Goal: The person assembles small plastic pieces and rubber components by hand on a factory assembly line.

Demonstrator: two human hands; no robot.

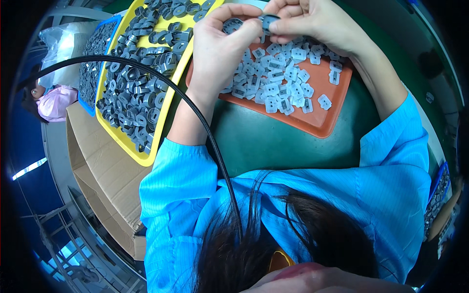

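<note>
Over the far side of an orange tray [312, 124], my two hands meet close together. My right hand [317, 27] pinches a dark grey rounded plastic part [268, 22] between thumb and fingers. Curled beside it, my left hand [212, 51] has another grey plastic part [232, 25] within its fingers, its thumb tip reaching toward the right hand's part. Below the hands, many small translucent white plastic pieces [273, 75], each with dark holes, lie heaped in the tray.
Left of my left arm, a yellow tray [146, 158] holds many grey plastic parts [132, 93]. Beyond it stand a blue tray [88, 105] of small dark pieces and a cardboard box [97, 161]. A black cable [195, 105] arcs across the view. Someone in pink [53, 103] is at far left.
</note>
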